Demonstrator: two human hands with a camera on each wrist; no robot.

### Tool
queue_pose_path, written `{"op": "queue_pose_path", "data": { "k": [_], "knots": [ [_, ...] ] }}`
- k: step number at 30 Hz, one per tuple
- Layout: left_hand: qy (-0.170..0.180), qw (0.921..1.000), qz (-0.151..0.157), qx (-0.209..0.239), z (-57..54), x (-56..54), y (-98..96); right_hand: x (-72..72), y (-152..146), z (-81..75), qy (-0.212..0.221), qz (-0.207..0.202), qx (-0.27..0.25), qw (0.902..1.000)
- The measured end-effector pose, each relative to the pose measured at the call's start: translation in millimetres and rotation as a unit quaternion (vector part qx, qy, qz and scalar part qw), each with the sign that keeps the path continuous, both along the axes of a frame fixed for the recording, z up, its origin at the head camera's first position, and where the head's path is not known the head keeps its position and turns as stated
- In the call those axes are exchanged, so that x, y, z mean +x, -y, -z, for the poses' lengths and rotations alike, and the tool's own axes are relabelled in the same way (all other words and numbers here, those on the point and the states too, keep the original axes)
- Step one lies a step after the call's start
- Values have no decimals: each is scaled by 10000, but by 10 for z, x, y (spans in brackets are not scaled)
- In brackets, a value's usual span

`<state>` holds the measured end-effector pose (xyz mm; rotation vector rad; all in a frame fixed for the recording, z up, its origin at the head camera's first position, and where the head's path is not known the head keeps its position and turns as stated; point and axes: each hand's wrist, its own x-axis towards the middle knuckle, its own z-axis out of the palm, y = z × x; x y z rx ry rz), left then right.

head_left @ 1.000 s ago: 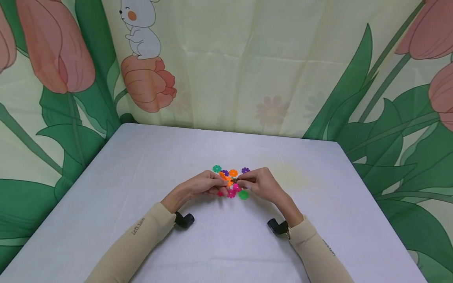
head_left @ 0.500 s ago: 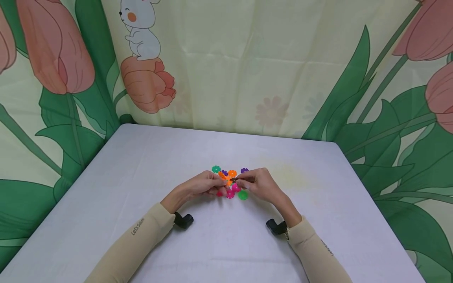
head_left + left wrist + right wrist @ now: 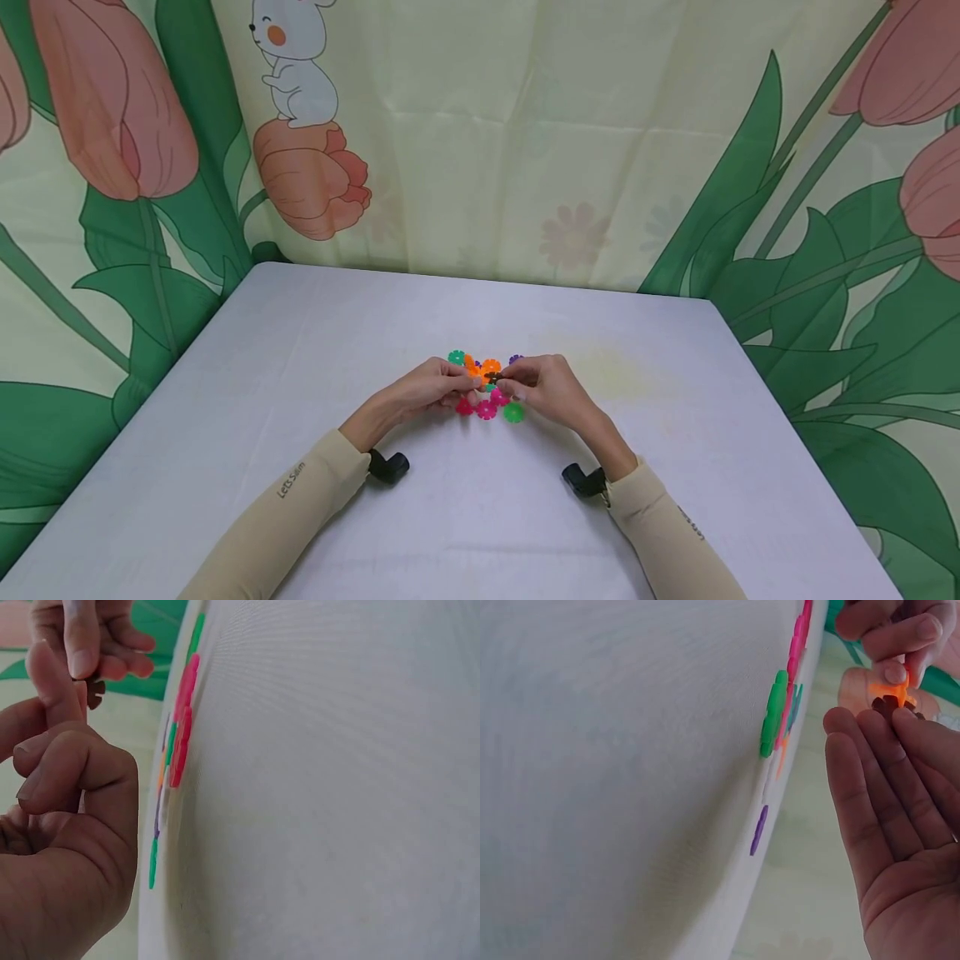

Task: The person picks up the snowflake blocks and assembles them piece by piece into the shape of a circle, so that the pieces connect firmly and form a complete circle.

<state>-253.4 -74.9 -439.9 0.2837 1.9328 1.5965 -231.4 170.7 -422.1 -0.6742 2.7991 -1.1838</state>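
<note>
Your right hand [image 3: 551, 389] pinches a brown disc [image 3: 885, 706] against the orange piece [image 3: 905, 688] pinched in your left hand [image 3: 427, 387], both raised over the desk [image 3: 360, 333], so a crooked push or slack grip could drop either one onto the desk.

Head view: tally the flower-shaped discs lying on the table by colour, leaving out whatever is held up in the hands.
Teal discs: 2
Purple discs: 2
Orange disc: 1
Pink-to-red discs: 3
Bright green disc: 1
Total: 9 visible, some partly hidden
</note>
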Motion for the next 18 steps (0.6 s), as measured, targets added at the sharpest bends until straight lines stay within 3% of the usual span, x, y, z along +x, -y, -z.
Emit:
{"op": "queue_pose_path", "data": {
  "k": [11,18],
  "knots": [
    [38,9998,-126,174,4,-11,15,-20,-5,2,199,-53,201,9996],
    [-35,9997,-138,189,19,-27,22,-22,-64,-58,711,30,1059,9918]
  ]
}}
